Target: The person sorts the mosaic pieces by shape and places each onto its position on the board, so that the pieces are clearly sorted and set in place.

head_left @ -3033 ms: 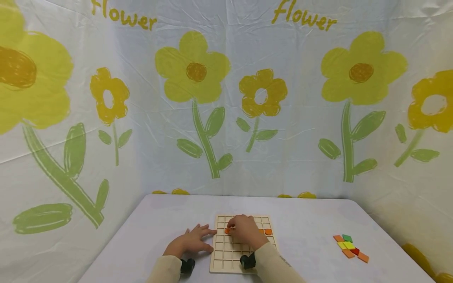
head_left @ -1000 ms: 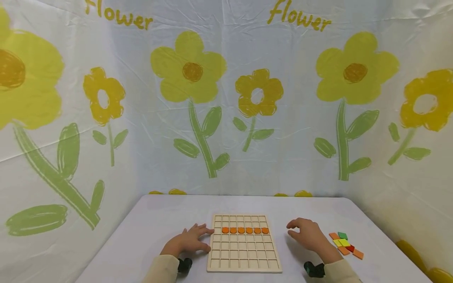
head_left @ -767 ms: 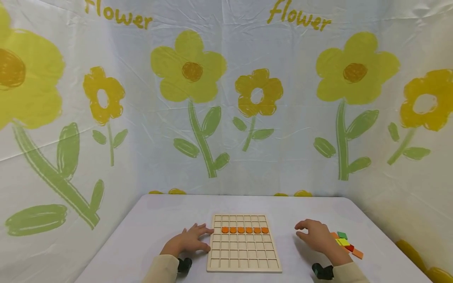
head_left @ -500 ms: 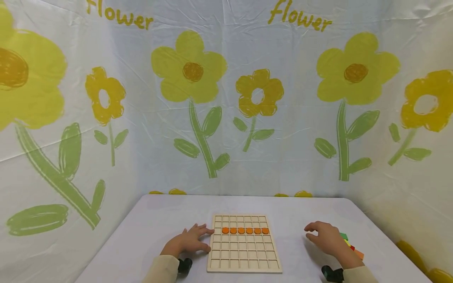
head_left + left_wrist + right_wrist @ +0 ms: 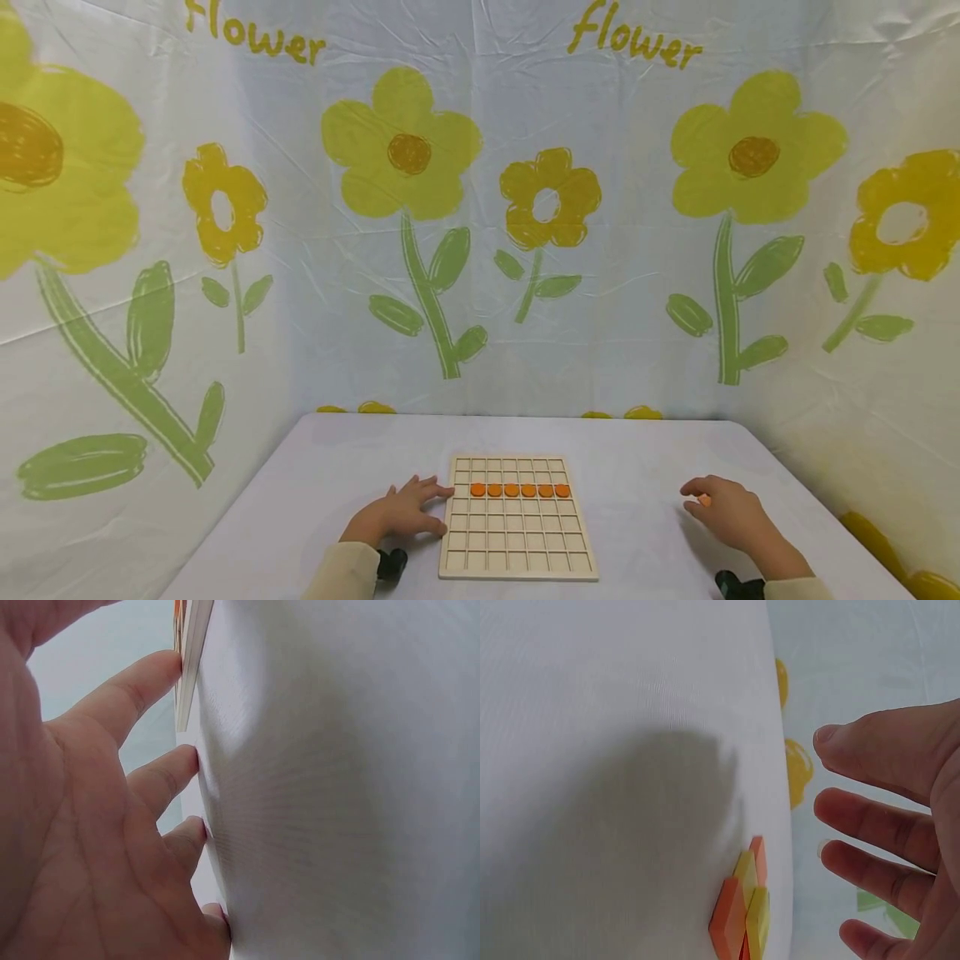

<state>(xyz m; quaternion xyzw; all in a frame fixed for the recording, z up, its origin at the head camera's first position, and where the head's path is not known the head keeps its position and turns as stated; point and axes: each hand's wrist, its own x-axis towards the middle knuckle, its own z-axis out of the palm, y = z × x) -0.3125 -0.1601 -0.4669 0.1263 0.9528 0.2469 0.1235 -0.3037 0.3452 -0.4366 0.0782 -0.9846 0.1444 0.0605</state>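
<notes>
A light wooden grid board (image 5: 517, 533) lies on the white table, with a row of several round orange pieces (image 5: 512, 490) in its third row from the back. My left hand (image 5: 405, 510) rests at the board's left edge, fingers spread; in the left wrist view a finger of this hand (image 5: 97, 802) touches the board's side (image 5: 193, 652). My right hand (image 5: 727, 512) hovers at the right over the loose tiles, which it mostly hides in the head view. In the right wrist view the hand (image 5: 892, 832) is empty with parted fingers, above orange and yellow tiles (image 5: 757, 915).
The white table (image 5: 360, 450) reaches back to a hanging cloth (image 5: 637, 333) printed with yellow flowers, which also stands at both sides. Black straps with small devices sit at both wrists.
My right hand has left the board and moved right, and now covers the loose tiles. The round orange pieces show uncovered in their row. My left hand has stayed at the board's edge.
</notes>
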